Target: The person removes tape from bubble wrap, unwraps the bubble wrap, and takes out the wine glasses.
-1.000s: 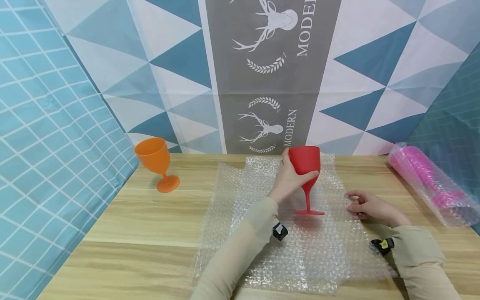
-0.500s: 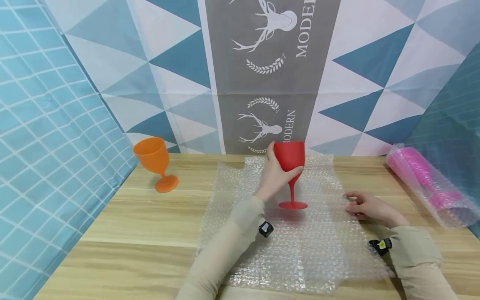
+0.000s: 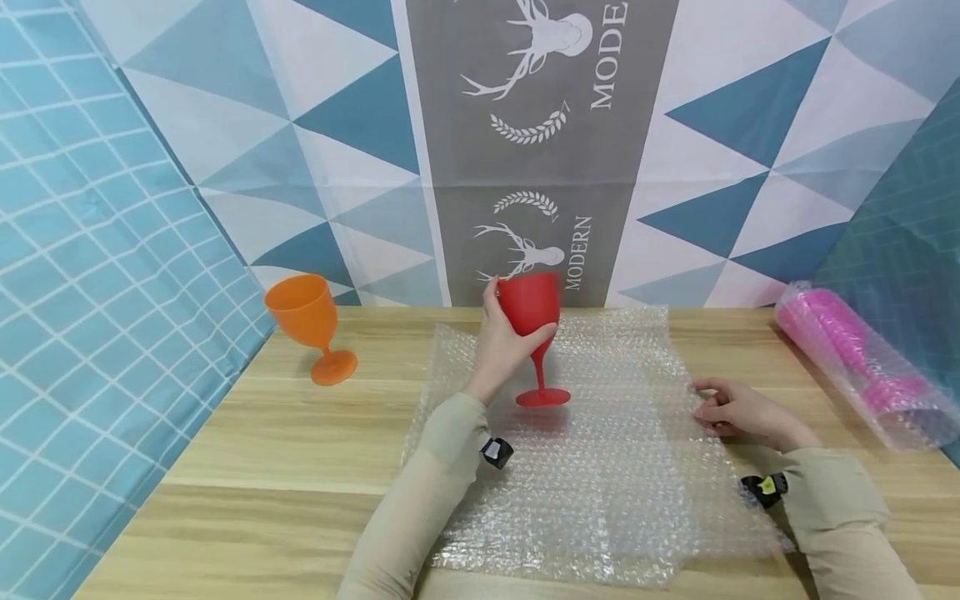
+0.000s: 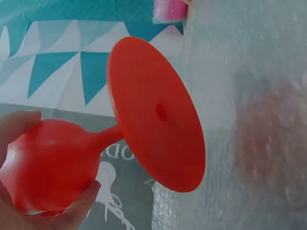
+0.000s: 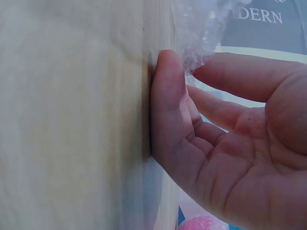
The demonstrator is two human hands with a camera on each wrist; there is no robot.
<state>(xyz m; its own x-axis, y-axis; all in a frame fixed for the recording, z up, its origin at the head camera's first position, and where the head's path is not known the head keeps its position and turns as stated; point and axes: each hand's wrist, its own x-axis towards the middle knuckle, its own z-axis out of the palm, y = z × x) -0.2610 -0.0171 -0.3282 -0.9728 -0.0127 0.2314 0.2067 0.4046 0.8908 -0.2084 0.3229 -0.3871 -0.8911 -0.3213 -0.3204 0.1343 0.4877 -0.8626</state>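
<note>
red goblet (image 3: pixel 531 310) has shifted left above the bubble wrap (image 3: pixel 585 475) and now sits nearer its left side; judged not laid down yet. hands: left hand (image 3: pixel 501 350) grips the bowl, foot pointing down; right hand (image 3: pixel 738 414) stayed at the wrap's right edge, fingers bent, thumb gap narrow, can't tell if it pinches the sheet. left wrist view shows the foot's underside, clear of the wrap; head view hides that. right wrist view shows the palm, close to the desk (image 3: pixel 247 467). only head view gets the upright orange goblet (image 3: pixel 303 312) and the whole wrapped pink goblet (image 3: pixel 832 333).
</note>
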